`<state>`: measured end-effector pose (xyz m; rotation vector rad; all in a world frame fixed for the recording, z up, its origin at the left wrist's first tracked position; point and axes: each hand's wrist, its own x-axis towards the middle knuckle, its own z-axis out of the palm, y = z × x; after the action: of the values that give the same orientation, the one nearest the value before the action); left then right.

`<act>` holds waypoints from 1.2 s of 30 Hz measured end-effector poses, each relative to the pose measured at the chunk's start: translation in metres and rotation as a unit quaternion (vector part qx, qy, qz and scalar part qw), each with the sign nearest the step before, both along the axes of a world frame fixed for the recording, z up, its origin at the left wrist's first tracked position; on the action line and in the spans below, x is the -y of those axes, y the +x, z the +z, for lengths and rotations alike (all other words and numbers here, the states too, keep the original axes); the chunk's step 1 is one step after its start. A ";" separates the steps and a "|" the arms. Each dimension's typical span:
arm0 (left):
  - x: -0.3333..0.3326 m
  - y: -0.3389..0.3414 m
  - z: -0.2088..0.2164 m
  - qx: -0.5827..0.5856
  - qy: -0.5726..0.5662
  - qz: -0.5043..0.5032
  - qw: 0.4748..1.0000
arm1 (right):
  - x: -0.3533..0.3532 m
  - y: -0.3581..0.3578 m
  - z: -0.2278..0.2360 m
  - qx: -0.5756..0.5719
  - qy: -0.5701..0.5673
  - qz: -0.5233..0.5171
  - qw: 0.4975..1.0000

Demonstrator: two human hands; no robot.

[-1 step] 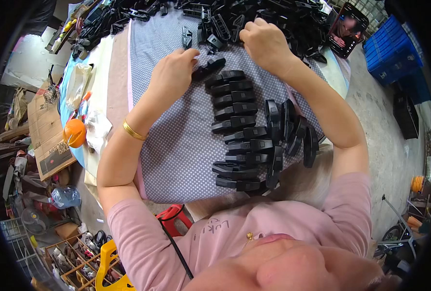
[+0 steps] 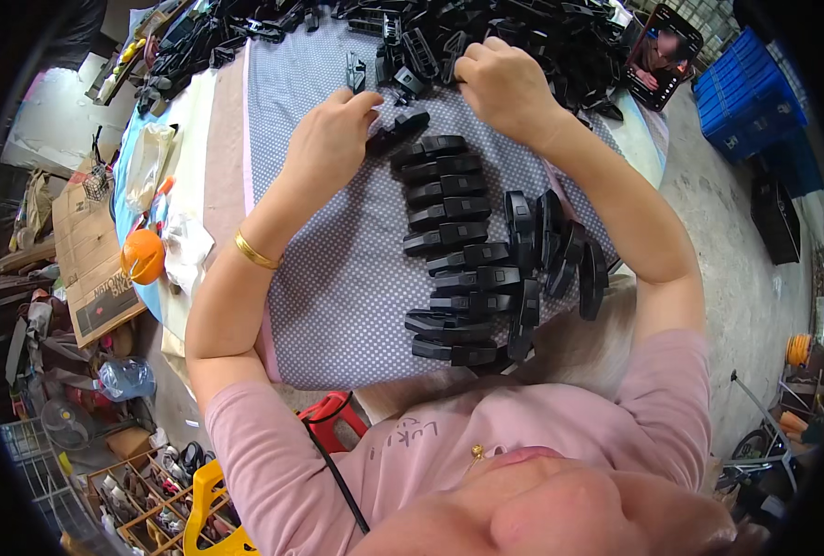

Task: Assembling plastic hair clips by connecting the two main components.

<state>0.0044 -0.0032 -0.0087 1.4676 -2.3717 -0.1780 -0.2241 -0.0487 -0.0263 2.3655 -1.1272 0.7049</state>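
Observation:
My left hand [image 2: 336,139] is closed above the patterned cloth, fingers curled. From under its palm side sticks out a dark, elongated black plastic part [image 2: 401,132], its near end hidden by the hand. Up by the heap of loose black parts [image 2: 569,46], my right hand [image 2: 504,85] is closed; whatever its fingertips pinch is hidden. Between the hands lie a small black part with a silvery face [image 2: 408,81] and a narrow one [image 2: 355,70]. Below them, several assembled-looking black plastic pieces [image 2: 448,209] lie in a column, with more standing beside it [image 2: 520,227].
A grey dotted cloth [image 2: 338,306] covers the table. A phone [image 2: 664,57] leans at the far right, near blue crates [image 2: 750,93]. On the left are an orange ball-like object [image 2: 143,257], white plastic bags [image 2: 187,246] and cardboard [image 2: 97,269]. A red stool [image 2: 333,415] is below the table.

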 end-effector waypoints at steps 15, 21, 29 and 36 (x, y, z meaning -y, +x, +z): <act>-0.006 -0.013 0.006 -0.053 0.027 -0.057 0.997 | -0.019 -0.002 0.029 0.073 0.335 0.098 0.934; 0.004 0.000 0.006 0.032 -0.073 -0.099 0.992 | -0.020 -0.005 0.025 0.027 0.260 0.057 0.964; 0.012 0.019 0.016 0.103 -0.019 -0.132 0.986 | -0.012 0.002 0.012 0.116 0.355 0.204 0.905; 0.010 0.007 0.007 0.027 0.001 -0.055 0.998 | -0.014 0.000 0.021 0.175 0.413 0.230 0.864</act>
<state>0.0110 -0.0135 -0.0013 1.3601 -2.4973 -0.1698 -0.2242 -0.0345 -0.0053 3.4234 -1.1651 0.9807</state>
